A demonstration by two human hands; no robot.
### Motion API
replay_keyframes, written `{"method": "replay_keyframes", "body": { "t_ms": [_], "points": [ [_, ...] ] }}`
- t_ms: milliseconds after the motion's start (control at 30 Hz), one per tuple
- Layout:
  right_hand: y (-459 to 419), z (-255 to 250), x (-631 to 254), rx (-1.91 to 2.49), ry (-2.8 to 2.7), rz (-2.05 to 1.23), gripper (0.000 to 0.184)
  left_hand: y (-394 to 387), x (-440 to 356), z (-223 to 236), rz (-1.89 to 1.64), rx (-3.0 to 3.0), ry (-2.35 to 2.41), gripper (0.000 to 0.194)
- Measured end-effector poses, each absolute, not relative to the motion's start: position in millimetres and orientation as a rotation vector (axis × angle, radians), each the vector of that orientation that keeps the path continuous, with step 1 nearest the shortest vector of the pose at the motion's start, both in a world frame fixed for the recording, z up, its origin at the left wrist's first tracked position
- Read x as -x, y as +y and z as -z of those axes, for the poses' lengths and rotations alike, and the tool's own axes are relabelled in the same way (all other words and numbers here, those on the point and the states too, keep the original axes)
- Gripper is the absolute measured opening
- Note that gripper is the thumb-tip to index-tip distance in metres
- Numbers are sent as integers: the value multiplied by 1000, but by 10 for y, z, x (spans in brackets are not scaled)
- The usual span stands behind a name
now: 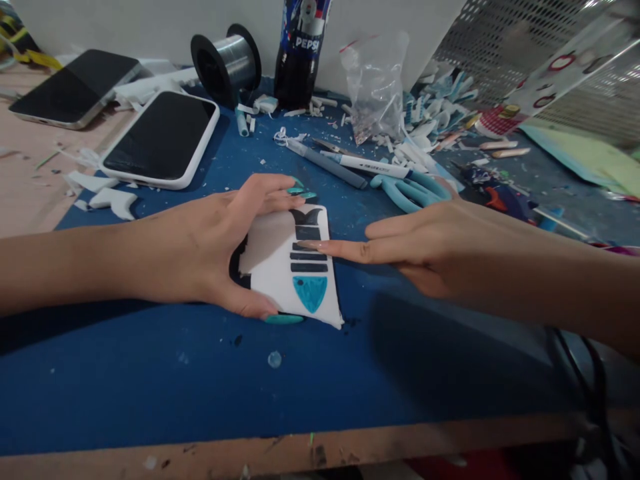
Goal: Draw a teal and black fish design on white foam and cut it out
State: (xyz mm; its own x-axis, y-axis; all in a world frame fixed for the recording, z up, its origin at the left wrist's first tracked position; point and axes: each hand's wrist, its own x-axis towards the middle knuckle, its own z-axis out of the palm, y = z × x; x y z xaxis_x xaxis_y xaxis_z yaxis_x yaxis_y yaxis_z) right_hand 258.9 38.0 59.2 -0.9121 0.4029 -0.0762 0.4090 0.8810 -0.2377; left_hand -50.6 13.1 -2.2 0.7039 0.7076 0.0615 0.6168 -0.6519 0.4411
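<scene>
A white, flat, pillow-like piece (273,247) lies on the blue mat (200,380). It bears a painted fish skeleton with a teal head, black bars and a black tail; its left edge looks black and ragged. My left hand (200,247) spans this piece, thumb at the near edge and fingers at the far edge, holding it down. From the right, my right hand (420,250) reaches in with the index finger stretched out, its tip on or just over the black bars. Its other fingers are partly folded, and I see nothing held in it.
Behind lie two phones (163,137), a wire spool (227,60), a Pepsi bottle (300,53) and a clear plastic bag (377,87). Pens (367,164) and blue-handled scissors (410,193) are beyond my right hand. White scraps (440,107) are heaped at the back right.
</scene>
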Motion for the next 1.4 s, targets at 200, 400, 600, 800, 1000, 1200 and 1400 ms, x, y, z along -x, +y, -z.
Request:
{"method": "replay_keyframes", "body": {
  "t_ms": [200, 400, 600, 800, 1000, 1200, 1400],
  "points": [
    [360, -619, -2640, -655, 2991, 380, 57, 51, 460, -86, -231, -2484, 1121, 108],
    [316, -569, -2690, -719, 2952, 295, 86, 124, 521, 1, -306, -2535, 1017, 117],
    [294, -590, -2771, -672, 2987, 297, 76, 126, 524, 16, -317, -2531, 1033, 116],
    [294, -606, -2965, -688, 3047, 349, 69, 16, 442, -79, -274, -2445, 1157, 106],
    [295, -645, -2717, -837, 3091, 364, 49, 64, 469, -47, -285, -2478, 1075, 109],
    [350, -480, -2550, -738, 3075, 519, 59, 57, 465, -26, -298, -2493, 1072, 112],
    [370, -381, -2624, -683, 3105, 466, 60, 138, 493, 68, -345, -2551, 993, 118]
  ]
}}
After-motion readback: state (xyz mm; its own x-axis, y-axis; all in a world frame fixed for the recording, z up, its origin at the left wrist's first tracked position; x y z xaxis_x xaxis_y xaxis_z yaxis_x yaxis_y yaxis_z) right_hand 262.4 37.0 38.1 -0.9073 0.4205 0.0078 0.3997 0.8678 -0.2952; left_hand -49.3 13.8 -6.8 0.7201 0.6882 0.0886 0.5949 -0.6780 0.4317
